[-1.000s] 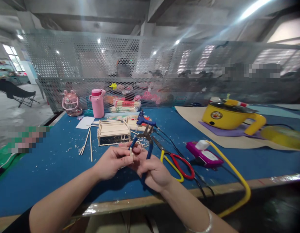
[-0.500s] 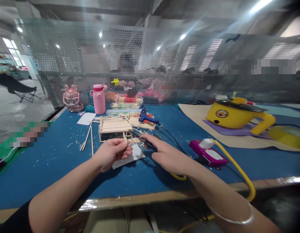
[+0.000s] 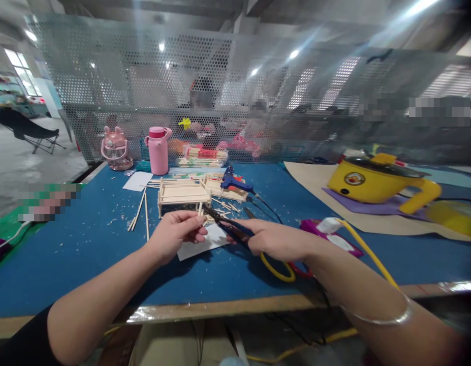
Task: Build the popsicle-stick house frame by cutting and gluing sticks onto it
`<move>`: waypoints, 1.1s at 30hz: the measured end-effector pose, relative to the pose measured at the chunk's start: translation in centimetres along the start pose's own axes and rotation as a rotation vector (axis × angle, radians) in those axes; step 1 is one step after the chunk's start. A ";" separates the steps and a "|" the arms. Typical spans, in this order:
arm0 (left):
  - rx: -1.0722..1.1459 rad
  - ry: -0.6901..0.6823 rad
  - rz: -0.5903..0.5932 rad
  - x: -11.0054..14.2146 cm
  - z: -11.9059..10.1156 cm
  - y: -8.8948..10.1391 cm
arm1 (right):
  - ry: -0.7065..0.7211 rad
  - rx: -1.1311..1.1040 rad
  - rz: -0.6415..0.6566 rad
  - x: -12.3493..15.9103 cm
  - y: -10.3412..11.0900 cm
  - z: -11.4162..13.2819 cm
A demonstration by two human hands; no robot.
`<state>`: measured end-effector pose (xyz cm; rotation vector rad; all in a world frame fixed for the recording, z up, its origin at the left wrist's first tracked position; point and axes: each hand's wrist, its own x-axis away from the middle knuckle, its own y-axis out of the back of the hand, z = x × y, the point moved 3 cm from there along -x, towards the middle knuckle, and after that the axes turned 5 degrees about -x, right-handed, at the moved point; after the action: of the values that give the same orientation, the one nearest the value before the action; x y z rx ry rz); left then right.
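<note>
My left hand (image 3: 182, 231) is closed in a pinch round short pale wooden sticks (image 3: 200, 207) that stick up above the fingertips. My right hand (image 3: 273, 239) grips pliers (image 3: 235, 226) with dark handles, their jaws touching or very near the sticks' upper part. Beneath the right hand show the yellow and red handle loops of what look like scissors (image 3: 278, 268); the rest is mostly covered. Just beyond my hands stands a small frame built of wooden sticks (image 3: 184, 193). White paper (image 3: 197, 246) lies under the left fingertips.
A blue glue gun (image 3: 235, 184) rests at a second stick piece (image 3: 216, 189). Loose sticks (image 3: 139, 211) and scraps lie about. Further back are a pink flask (image 3: 158, 152) and pink bottle (image 3: 117, 150). To the right are a purple power strip (image 3: 344, 244) and yellow electric pot (image 3: 372, 180).
The pliers have moved in to the sticks in my left hand, their jaws now at the sticks. More of the yellow and red loops shows. The view has shifted slightly.
</note>
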<state>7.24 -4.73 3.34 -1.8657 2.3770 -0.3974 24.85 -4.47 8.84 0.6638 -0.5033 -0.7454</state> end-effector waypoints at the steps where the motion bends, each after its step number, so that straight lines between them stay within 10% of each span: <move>1: 0.007 -0.005 -0.003 0.1 -0.1 0.0 | -0.007 -0.021 0.006 0.0 0.0 0.1; 23: -0.036 -0.012 0.119 0.4 0.0 -0.5 | 0.050 0.069 0.013 -0.3 -0.5 0.8; 33: -0.052 -0.021 0.131 0.4 0.0 -0.7 | 0.027 0.190 -0.195 -0.8 -1.1 0.6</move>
<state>7.78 -5.26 3.52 -1.7129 2.5008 -0.3061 23.44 -4.70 8.34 0.9081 -0.4928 -0.8774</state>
